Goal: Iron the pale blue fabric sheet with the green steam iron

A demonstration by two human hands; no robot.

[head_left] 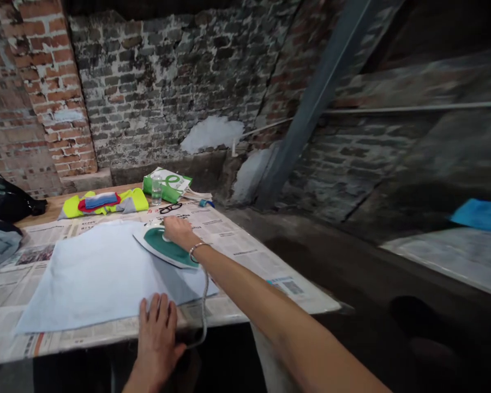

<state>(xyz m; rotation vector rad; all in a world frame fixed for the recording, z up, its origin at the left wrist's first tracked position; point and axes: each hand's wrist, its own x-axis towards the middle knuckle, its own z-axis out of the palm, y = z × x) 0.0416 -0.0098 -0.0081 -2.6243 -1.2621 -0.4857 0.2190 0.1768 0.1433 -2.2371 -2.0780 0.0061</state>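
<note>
My right hand (181, 230) is wrapped round the handle of a green and white clothes iron (169, 252). The iron rests on a light blue cloth (94, 267) spread over the newspaper-covered table, its tip pointing to the upper left. From its back end a grey cord (205, 311) hangs down past the table's near edge. My left hand (157, 333) lies with fingers stretched out at the near edge of the cloth, holding nothing.
Behind the cloth on the table (262, 273) are yellow folded clothing (135, 200), a glass of water (156, 191), a green and white bag (169, 184) and glasses (171, 208). A black bag (10, 196) sits far left. Another surface (454, 254) stands right, with blue cloth (483, 214).
</note>
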